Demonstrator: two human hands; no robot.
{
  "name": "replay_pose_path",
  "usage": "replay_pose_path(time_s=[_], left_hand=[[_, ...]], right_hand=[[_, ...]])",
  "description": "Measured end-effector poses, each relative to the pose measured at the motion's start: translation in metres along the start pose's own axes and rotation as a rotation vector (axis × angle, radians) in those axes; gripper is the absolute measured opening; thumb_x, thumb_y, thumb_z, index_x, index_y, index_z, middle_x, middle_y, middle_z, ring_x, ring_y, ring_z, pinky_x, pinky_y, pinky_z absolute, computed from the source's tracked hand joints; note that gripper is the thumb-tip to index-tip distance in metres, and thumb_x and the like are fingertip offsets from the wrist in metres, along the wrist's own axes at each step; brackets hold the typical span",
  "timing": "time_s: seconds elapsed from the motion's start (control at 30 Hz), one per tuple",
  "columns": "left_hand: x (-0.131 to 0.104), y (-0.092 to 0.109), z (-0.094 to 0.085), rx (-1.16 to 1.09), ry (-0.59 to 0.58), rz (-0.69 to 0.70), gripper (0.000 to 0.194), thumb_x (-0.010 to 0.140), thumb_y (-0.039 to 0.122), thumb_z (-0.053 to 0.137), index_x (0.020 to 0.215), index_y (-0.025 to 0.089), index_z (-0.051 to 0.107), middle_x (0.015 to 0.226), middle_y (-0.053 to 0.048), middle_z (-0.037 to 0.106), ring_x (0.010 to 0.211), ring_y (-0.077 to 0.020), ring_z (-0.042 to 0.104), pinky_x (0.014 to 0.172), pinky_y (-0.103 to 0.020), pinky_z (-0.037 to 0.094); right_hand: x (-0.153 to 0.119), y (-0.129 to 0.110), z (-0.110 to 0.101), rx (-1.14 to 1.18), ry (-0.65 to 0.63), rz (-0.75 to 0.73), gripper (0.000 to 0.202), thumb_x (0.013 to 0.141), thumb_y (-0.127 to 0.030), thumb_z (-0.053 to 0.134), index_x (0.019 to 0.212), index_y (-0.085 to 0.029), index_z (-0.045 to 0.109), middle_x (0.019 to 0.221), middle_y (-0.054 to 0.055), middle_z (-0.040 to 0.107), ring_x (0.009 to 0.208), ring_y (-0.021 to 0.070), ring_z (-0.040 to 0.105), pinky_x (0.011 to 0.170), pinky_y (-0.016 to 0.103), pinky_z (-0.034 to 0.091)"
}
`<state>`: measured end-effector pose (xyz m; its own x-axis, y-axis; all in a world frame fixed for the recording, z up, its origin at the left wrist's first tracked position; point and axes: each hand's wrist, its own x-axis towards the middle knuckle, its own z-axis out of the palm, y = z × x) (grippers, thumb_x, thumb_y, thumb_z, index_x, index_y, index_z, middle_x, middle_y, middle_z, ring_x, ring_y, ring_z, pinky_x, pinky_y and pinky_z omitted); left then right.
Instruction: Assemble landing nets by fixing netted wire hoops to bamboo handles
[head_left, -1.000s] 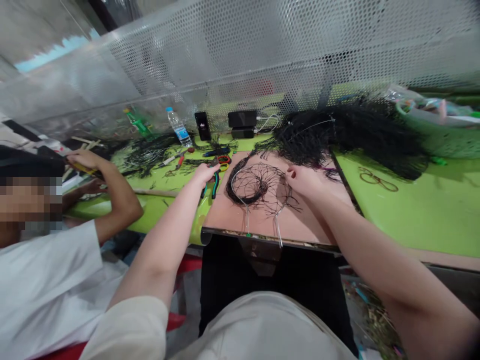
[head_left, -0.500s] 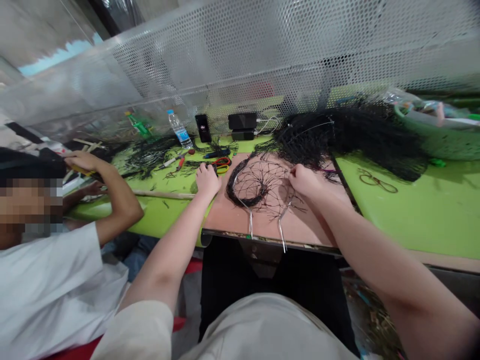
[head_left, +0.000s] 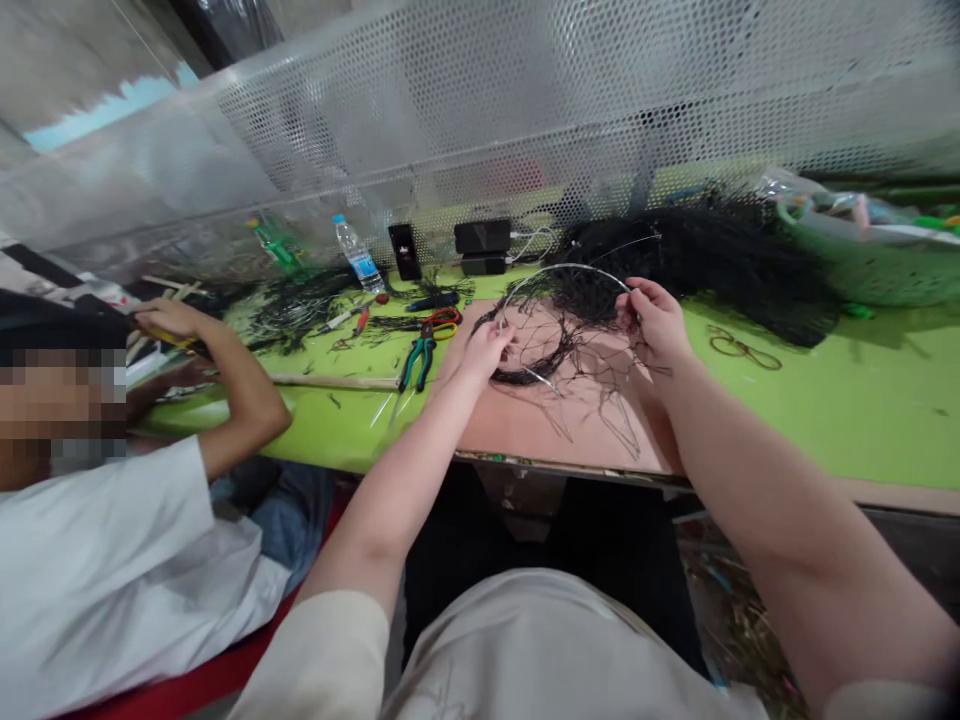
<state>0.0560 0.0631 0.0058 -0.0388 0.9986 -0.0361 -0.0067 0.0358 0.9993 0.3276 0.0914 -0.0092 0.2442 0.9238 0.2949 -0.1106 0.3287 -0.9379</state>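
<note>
a co-worker's hand (head_left: 168,317) grips a yellow tool (head_left: 178,341). pliers (head_left: 420,358) lie on the green worktop (head_left: 322,415). the left hand (head_left: 489,350), fingers pinched closed, holds one side of the wire hoop (head_left: 574,266) (thin and pale), which arches near the black netting (head_left: 541,374). the right hand (head_left: 654,318), fingers curled closed, holds its other side. a green basket (head_left: 862,262) sits far right.

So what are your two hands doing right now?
Left hand: closed on the wire hoop.
Right hand: closed on the same hoop, at its other side.
</note>
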Motion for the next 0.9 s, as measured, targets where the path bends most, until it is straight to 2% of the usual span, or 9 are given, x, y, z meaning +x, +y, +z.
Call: replay_pose_path(time_s=[0.1,0.2,0.33,0.53,0.57,0.63,0.73,0.8,0.9], left_hand=[[0.011,0.017,0.024,-0.130,-0.085,-0.003,0.014,0.095,0.026,0.060,0.086,0.017,0.059,0.068,0.001,0.061,0.050,-0.0068,0.049,0.050,-0.018,0.036],[0.027,0.032,0.031,-0.295,-0.093,-0.001,0.027,0.104,0.025,0.042,0.082,0.017,0.057,0.054,0.007,0.041,0.040,-0.0047,0.032,0.042,-0.015,0.027],[0.046,0.035,0.010,-0.598,-0.146,-0.078,0.032,0.104,0.022,0.040,0.081,0.015,0.061,0.051,0.008,0.029,0.038,-0.0044,0.023,0.038,-0.013,0.024],[0.050,0.028,-0.028,-0.725,-0.063,-0.101,0.035,0.105,0.029,0.042,0.082,0.016,0.064,0.052,0.009,0.022,0.037,-0.0038,0.017,0.037,-0.013,0.022],[0.050,0.028,-0.031,-0.735,-0.052,-0.088,0.035,0.105,0.030,0.042,0.082,0.016,0.064,0.052,0.009,0.022,0.037,-0.0039,0.017,0.037,-0.013,0.022],[0.049,0.029,-0.034,-0.767,-0.060,-0.065,0.037,0.106,0.029,0.039,0.083,0.016,0.065,0.053,0.009,0.022,0.037,-0.0041,0.017,0.037,-0.014,0.022],[0.048,0.028,-0.033,-0.782,-0.112,-0.072,0.038,0.107,0.028,0.036,0.084,0.016,0.065,0.053,0.009,0.021,0.038,-0.0044,0.019,0.037,-0.014,0.022],[0.047,0.025,-0.030,-0.764,-0.135,-0.081,0.034,0.105,0.030,0.041,0.085,0.016,0.066,0.053,0.008,0.025,0.038,-0.0041,0.020,0.037,-0.014,0.023],[0.046,0.018,-0.024,-0.731,-0.164,-0.075,0.028,0.103,0.028,0.046,0.090,0.017,0.067,0.055,0.007,0.037,0.039,-0.0033,0.024,0.039,-0.015,0.026]], right_hand=[[0.004,0.002,-0.008,0.031,0.068,0.008,0.033,0.082,-0.052,0.064,0.100,-0.027,0.052,0.077,-0.005,0.064,0.048,0.0080,0.044,0.046,0.021,0.038],[0.005,0.008,-0.007,0.005,0.118,0.025,0.034,0.085,-0.057,0.059,0.098,-0.026,0.053,0.087,0.000,0.071,0.053,0.0092,0.052,0.049,0.022,0.043],[0.009,0.018,-0.007,-0.101,0.183,0.064,0.038,0.090,-0.061,0.047,0.086,-0.024,0.053,0.087,0.007,0.073,0.059,0.0140,0.058,0.052,0.028,0.047],[0.003,0.006,-0.013,-0.354,0.321,-0.026,0.022,0.085,-0.045,0.061,0.082,-0.023,0.061,0.079,0.004,0.067,0.069,0.0174,0.058,0.057,0.030,0.044],[0.000,0.001,-0.011,-0.392,0.284,-0.039,0.021,0.084,-0.044,0.064,0.080,-0.023,0.063,0.075,0.003,0.066,0.068,0.0174,0.057,0.057,0.030,0.044],[-0.008,-0.007,-0.003,-0.372,0.085,0.021,0.024,0.083,-0.045,0.068,0.078,-0.022,0.066,0.069,0.003,0.064,0.061,0.0157,0.054,0.054,0.029,0.042],[-0.019,-0.011,0.015,-0.175,-0.222,0.186,0.038,0.084,-0.057,0.064,0.081,-0.019,0.068,0.071,0.005,0.065,0.054,0.0136,0.052,0.048,0.029,0.041],[-0.023,-0.010,0.024,-0.103,-0.262,0.210,0.041,0.082,-0.060,0.064,0.081,-0.019,0.067,0.072,0.006,0.065,0.055,0.0133,0.053,0.047,0.028,0.042],[-0.023,-0.006,0.029,-0.080,-0.191,0.173,0.040,0.080,-0.061,0.069,0.077,-0.021,0.060,0.066,0.001,0.058,0.050,0.0103,0.048,0.042,0.024,0.038]])
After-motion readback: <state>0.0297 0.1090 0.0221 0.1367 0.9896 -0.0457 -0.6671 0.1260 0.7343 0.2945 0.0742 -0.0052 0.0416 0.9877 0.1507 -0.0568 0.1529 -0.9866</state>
